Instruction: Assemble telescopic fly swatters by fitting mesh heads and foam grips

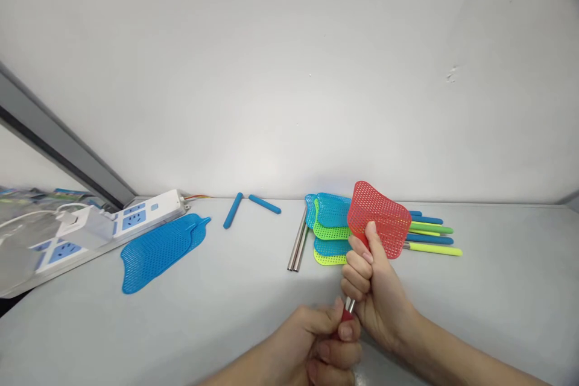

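Note:
A red fly swatter (380,214) is held up in both hands over the table, its perforated head tilted upward. My right hand (368,271) is closed round the neck just below the head, thumb pressed against the mesh. Lower down, my left hand (328,344) wraps the red handle grip, most of which the fingers hide. A short piece of metal rod shows between the two hands. Behind the red head lies a pile of blue and green fly swatters (332,211), their coloured handles (429,239) pointing right. Two metal tubes (297,247) lie beside the pile.
Two blue swatter heads (158,253) overlap on the left of the table (253,277). Behind them runs a white power strip (154,208) with a plug and cable. Two loose blue grips (233,211) lie near the white back wall (289,72). A grey frame post stands at left.

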`<state>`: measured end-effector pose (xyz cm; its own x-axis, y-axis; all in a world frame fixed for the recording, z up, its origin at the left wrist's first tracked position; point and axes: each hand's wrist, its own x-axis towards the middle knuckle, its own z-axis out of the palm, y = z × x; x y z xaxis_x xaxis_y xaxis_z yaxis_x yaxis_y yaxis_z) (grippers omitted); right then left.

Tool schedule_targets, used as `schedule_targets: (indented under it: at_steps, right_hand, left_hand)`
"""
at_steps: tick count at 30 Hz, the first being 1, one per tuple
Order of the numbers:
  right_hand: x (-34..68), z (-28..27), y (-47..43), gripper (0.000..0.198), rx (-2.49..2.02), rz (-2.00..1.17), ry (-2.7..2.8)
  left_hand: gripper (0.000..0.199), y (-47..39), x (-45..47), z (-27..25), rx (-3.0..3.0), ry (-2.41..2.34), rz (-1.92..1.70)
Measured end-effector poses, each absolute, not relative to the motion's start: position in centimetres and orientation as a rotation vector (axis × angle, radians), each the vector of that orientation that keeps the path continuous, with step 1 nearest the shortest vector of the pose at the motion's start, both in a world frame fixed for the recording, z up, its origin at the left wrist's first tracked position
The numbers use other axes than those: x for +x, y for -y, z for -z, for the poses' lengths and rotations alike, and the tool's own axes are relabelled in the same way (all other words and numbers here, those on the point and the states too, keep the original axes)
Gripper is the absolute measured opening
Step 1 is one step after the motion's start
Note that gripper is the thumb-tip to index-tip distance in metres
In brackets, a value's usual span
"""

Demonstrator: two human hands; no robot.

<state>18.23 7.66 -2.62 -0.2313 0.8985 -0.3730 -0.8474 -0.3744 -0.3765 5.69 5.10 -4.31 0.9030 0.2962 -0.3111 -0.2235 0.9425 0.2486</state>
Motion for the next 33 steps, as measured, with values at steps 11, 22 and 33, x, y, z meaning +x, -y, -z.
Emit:
schedule_targets:
  at_steps: [11, 22, 33]
  right_hand:
    - [19.5, 0.1, -7.8, 0.048, -0.416, -2.074, 0.223]
    - [19.0, -0.3, -7.9, 0.048, -0.713, -1.775, 0.257]
    - [18.2, 0.0, -7.2, 0.049, -0.744, -1.521, 0.177]
  left_hand:
    - [0.045, -4.3, 6.0, 3.9, 0.35, -0.224, -0.272]
    - [0.047, -4.6, 6.8, 3.4, 0.654, -0.567, -0.34]
    - [0.035, -4.5, 7.6, 3.5, 1.691, -1.24, -0.491]
